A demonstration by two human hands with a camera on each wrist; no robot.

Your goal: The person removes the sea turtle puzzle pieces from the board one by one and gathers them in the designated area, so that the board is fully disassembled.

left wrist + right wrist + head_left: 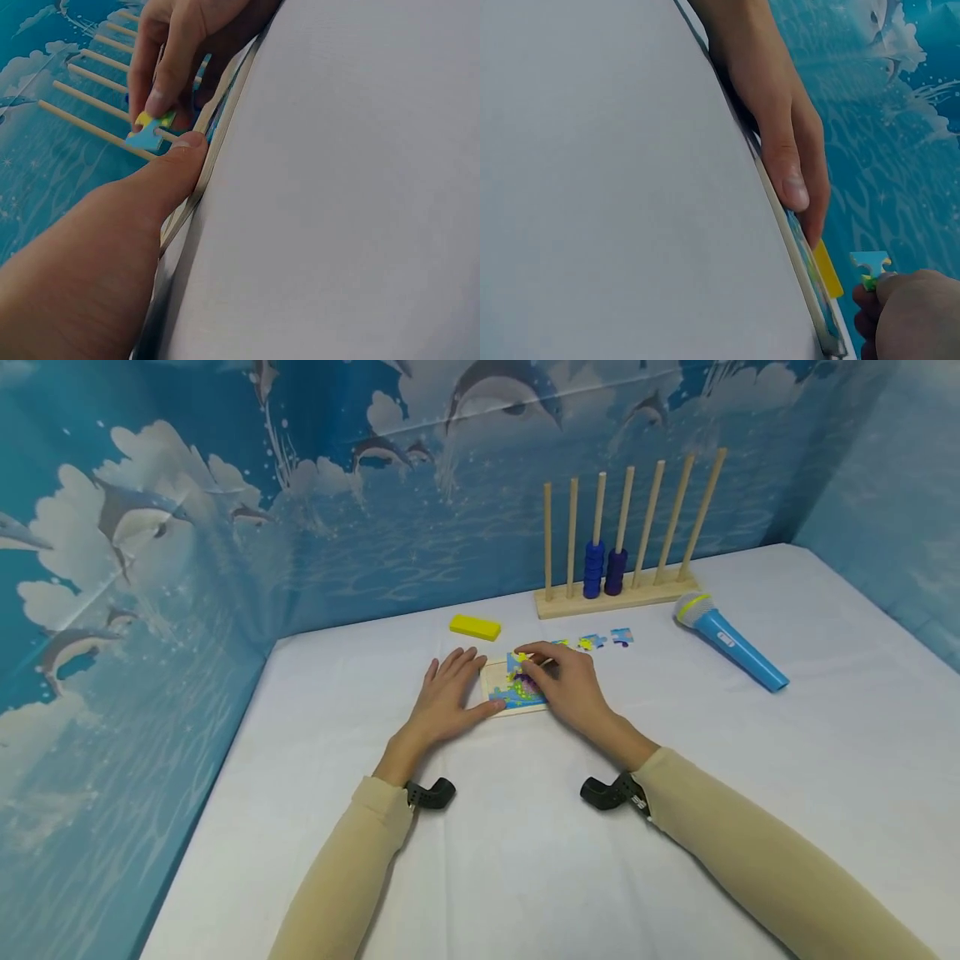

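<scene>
A small wooden puzzle tray lies on the white table, with a colourful picture of joined pieces covering part of its bare wood. My left hand rests at the tray's left side, fingers spread straight and thumb on the near edge. Over the tray, my right hand pinches a light-blue and yellow puzzle piece between thumb and fingers. In the left wrist view this puzzle piece is raised above the tray's edge. The right hand hides the tray's right part in the head view.
Loose puzzle pieces lie in a row beyond the right hand. A yellow block sits behind the tray. Farther back stands a wooden peg rack with blue and purple rings. A blue toy microphone lies at the right.
</scene>
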